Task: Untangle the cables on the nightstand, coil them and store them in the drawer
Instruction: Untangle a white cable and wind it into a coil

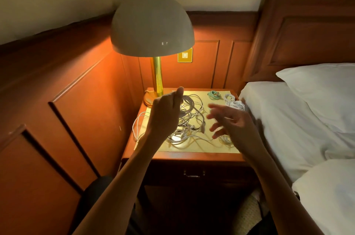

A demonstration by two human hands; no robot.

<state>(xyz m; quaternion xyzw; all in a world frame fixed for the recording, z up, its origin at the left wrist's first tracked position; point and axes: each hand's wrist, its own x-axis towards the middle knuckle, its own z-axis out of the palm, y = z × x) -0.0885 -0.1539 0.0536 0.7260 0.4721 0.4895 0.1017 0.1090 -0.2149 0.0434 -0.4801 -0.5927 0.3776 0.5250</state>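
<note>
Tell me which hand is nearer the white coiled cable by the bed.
Right. The right hand hovers just in front of the white coiled cable; the left hand is across the tangle, near the lamp.

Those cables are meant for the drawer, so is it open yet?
Shut: the drawer front, with its handle, sits flush under the nightstand top; no gap shows.

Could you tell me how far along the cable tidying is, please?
Done: a green coil and white coils lie at the back right of the nightstand. In hand: the left hand seems to grip a strand of the white tangle; the right hand is open. Left: that tangle, and the drawer is shut.
</note>
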